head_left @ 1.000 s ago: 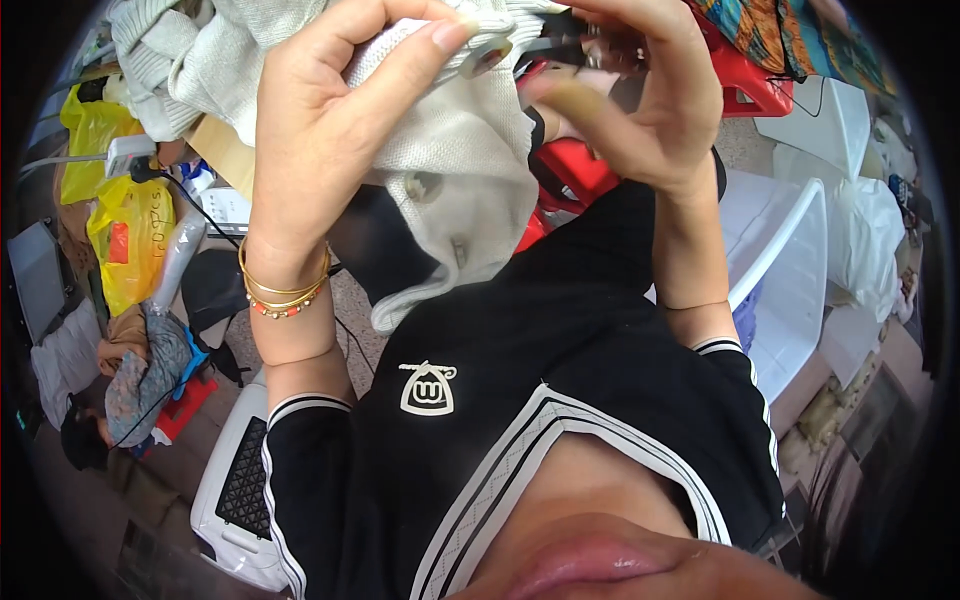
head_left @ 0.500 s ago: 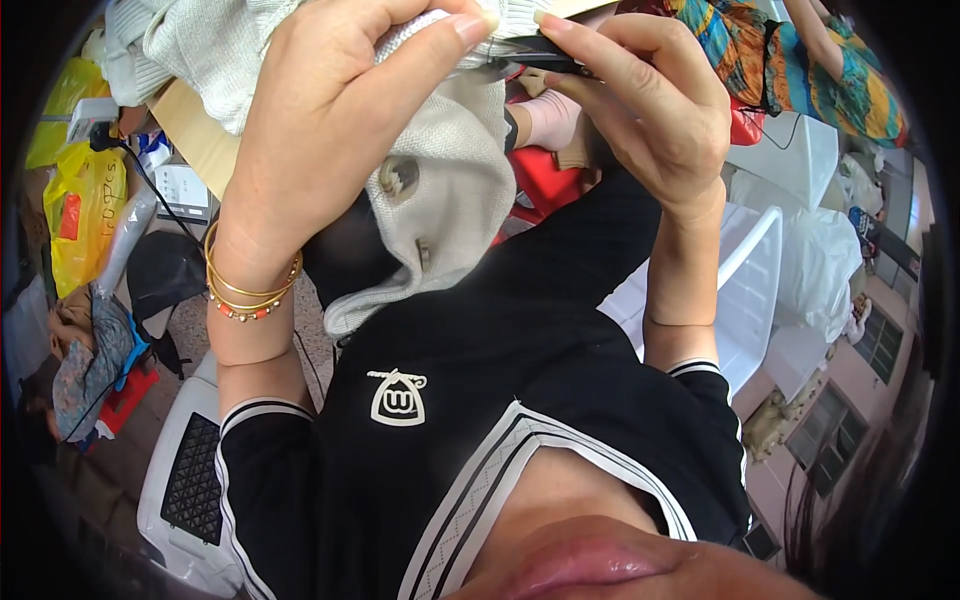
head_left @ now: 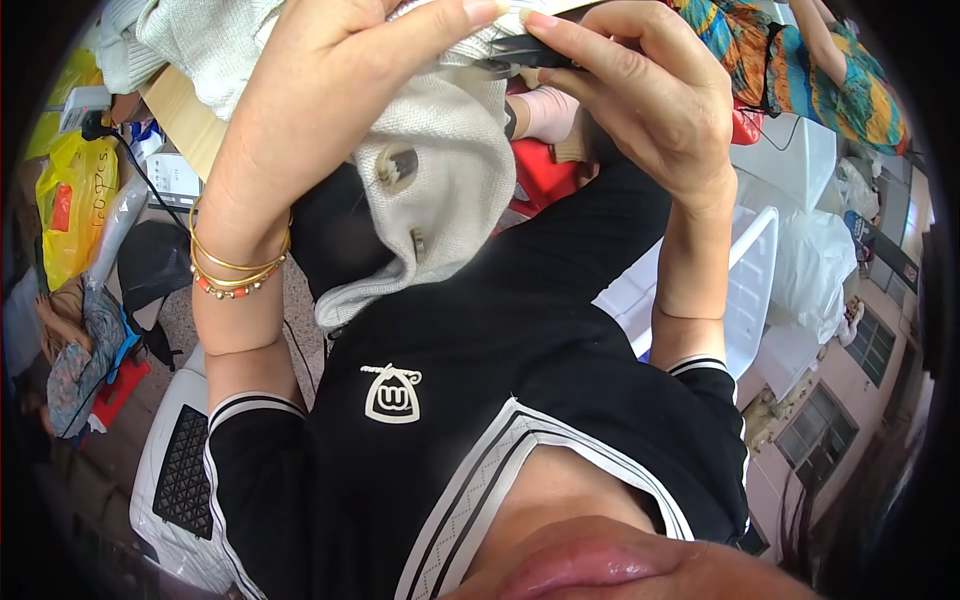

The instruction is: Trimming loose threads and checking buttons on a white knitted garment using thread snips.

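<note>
A cream knitted garment with big buttons hangs from my hands, close in front of the camera. My left hand, with gold and coral bangles on the wrist, grips the knit from the left, fingers pinched on its upper edge. My right hand holds a dark slim tool, possibly scissors, against the top of the fabric. The fingertips of both hands nearly meet there. What the tool's tip touches is hidden by the fabric and fingers.
My black top with white trim fills the lower middle. White plastic chairs stand at right, a white crate-like seat at lower left. Yellow bags and cloth heaps lie at left. A person in colourful patterned clothes sits at top right.
The view has tilted and both hands with the garment have shifted up and closer together. My right hand's fingers have closed more firmly on the dark tool at the fabric's edge.
</note>
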`<act>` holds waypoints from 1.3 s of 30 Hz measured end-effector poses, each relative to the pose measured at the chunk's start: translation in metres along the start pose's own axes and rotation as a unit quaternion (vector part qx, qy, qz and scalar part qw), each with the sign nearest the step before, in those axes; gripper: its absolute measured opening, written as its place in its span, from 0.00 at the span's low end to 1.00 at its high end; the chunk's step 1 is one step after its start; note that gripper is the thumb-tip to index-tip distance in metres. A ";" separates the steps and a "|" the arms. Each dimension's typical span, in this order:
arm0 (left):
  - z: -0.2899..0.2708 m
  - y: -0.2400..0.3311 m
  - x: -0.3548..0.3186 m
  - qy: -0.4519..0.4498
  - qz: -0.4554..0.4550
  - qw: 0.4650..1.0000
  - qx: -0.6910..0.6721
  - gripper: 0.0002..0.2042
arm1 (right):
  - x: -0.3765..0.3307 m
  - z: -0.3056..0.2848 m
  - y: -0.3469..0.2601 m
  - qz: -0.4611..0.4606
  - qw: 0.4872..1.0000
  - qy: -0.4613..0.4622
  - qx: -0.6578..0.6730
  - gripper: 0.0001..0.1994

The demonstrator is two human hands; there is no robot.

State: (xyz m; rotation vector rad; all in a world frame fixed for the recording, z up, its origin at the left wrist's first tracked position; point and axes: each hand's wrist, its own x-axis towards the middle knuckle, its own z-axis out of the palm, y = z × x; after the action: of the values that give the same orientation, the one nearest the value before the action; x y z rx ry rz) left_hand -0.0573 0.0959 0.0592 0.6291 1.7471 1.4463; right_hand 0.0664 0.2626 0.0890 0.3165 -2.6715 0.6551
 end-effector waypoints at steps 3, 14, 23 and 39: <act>0.003 -0.032 0.023 -0.197 0.463 0.789 -0.353 0.09 | 0.002 0.000 0.003 -0.026 1.000 -0.009 0.008 0.18; -0.010 0.003 -0.010 -0.041 -0.023 0.994 -0.100 0.08 | -0.001 -0.003 0.008 -0.029 0.999 -0.020 0.006 0.18; -0.011 0.005 -0.010 -0.056 -0.039 0.993 -0.094 0.09 | 0.001 -0.004 0.006 -0.043 0.999 -0.015 -0.002 0.17; -0.008 -0.012 0.010 -0.095 -0.036 0.989 -0.104 0.09 | 0.002 -0.003 0.006 -0.076 0.996 -0.011 -0.054 0.16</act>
State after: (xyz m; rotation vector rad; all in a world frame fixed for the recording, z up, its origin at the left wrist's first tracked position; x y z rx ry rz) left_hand -0.0681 0.0959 0.0454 0.5673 1.4364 1.4444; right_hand 0.0636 0.2688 0.0905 0.4947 -2.6593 0.4628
